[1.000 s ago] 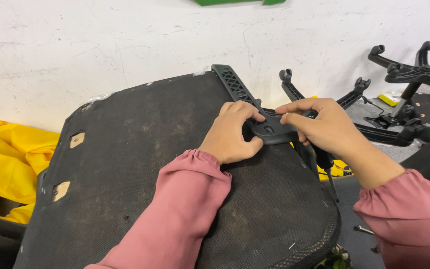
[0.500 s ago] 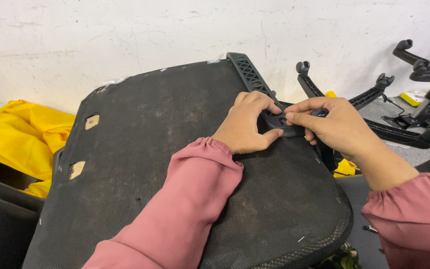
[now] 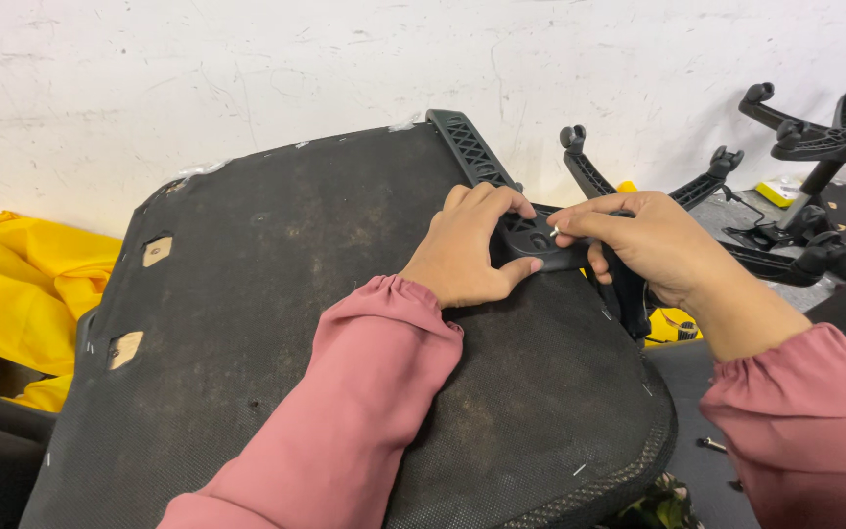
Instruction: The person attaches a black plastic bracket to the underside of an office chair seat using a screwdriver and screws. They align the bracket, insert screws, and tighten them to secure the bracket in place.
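Note:
An upturned chair seat (image 3: 276,323), covered underneath in black dusty fabric, fills the middle of the view. At its right edge lies a black plastic armrest bracket (image 3: 531,240). My left hand (image 3: 467,250) curls around the bracket's left end, thumb under it. My right hand (image 3: 638,240) pinches the bracket's right end from above, with a small pale screw-like piece (image 3: 556,231) at the fingertips. Both sleeves are pink. A ribbed black armrest bar (image 3: 470,147) runs up from the bracket along the seat's far edge.
Black star-shaped chair bases (image 3: 815,137) lie at the right by the white wall (image 3: 247,69). Yellow cloth (image 3: 22,294) is bunched at the left. Two pale cut-outs (image 3: 157,251) show in the seat fabric. A loose screw (image 3: 712,446) lies on the dark floor at lower right.
The view has shifted, so the seat and hands sit a little further right and higher. Both hands stay on the bracket; my right fingers have moved over its top.

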